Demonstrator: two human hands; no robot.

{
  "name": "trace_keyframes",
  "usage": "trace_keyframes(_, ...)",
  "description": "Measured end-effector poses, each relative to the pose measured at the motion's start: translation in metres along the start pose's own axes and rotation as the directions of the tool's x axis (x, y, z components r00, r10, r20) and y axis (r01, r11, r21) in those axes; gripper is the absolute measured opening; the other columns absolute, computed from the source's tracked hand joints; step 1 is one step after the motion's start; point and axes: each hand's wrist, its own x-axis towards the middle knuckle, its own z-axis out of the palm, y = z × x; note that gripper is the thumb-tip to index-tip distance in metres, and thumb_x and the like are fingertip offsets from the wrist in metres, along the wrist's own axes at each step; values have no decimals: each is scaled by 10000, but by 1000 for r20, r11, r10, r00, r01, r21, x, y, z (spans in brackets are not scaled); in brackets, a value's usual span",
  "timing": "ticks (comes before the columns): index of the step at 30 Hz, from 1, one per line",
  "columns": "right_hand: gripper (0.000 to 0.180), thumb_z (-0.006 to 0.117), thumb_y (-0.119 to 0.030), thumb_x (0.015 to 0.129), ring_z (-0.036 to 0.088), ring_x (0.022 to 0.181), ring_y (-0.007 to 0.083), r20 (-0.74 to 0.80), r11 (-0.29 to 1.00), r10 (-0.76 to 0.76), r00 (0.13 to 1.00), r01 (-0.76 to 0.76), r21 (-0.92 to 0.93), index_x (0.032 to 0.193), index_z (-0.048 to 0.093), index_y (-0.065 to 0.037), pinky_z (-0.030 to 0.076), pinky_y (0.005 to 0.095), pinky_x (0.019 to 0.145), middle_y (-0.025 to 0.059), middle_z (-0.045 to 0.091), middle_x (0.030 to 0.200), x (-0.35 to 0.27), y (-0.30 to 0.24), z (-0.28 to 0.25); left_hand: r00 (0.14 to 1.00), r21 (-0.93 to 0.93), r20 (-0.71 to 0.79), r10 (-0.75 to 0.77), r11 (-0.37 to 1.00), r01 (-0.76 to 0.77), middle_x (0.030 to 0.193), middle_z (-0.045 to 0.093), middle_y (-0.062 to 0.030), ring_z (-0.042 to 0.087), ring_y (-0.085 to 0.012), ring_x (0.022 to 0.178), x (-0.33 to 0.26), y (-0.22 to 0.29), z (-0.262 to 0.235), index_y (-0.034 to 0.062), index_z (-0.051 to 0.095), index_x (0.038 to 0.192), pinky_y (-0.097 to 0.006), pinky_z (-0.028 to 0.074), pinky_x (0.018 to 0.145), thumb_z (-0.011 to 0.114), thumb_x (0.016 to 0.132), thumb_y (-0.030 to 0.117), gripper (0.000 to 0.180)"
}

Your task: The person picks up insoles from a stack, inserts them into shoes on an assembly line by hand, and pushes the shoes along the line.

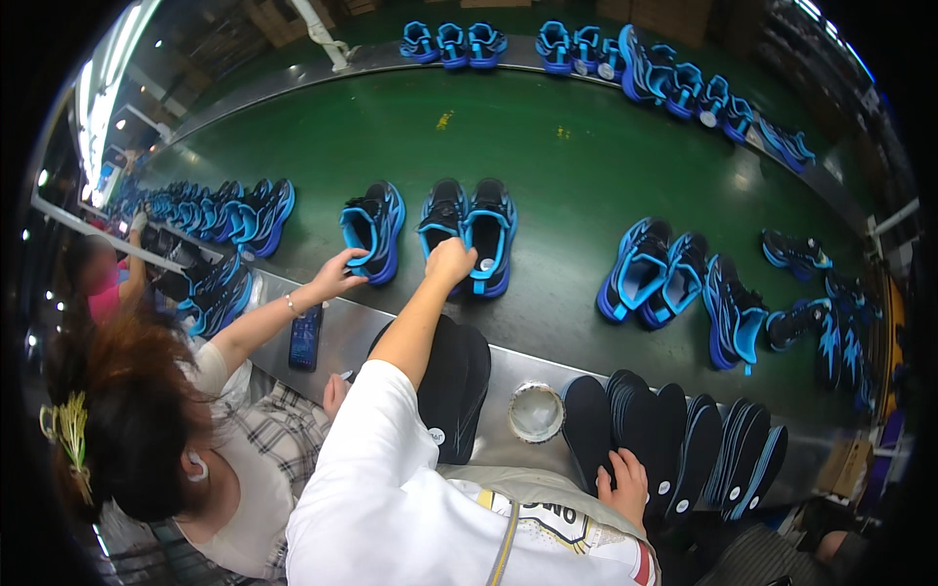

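A green conveyor belt [547, 146] curved across the view, carrying black-and-blue sneakers in pairs and loose groups. On the belt's bare middle sat a small yellow mark [445, 119], and cardboard boxes [278, 20] stood stacked beyond its far edge (their sides too dark to make out any label). A brown carton [848, 461] sat low at the right, past the counter's end.

The person's left hand [450, 260] was stretched out over the belt, fingers curled down into the opening of a black sneaker with blue trim [489, 239], which stood upright beside its twin [442, 220]; how tightly the hand held anything inside the shoe could not be told. The right hand [626, 483] rested closer in, at the near edge of the metal counter [342, 337], fingers bent over the lower ends of a fanned row of dark insoles [674, 435], each bearing a small round white sticker near its heel. It touched them without visibly lifting one.

Another stack of dark insoles [459, 391] lay on the counter under the outstretched left arm, with a round metal-rimmed opening [535, 411] between the two stacks. A dark phone [306, 337] lay flat on the counter farther left.

A co-worker beside the person reached a hand [337, 273] to a neighbouring sneaker [374, 227] on the belt.
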Motion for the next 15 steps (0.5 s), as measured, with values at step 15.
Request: trace_keyframes(15,470,678,-352,618,468,843,262,177,863,14,984,77,-499,946,509,-61,341,363,663,154,498,1012,14,3,22,466,-249,111,878,478,-842,859,439,-158,442,-323,808,-216,73,27,28,468,857,-386,356,676,508,767,165,168)
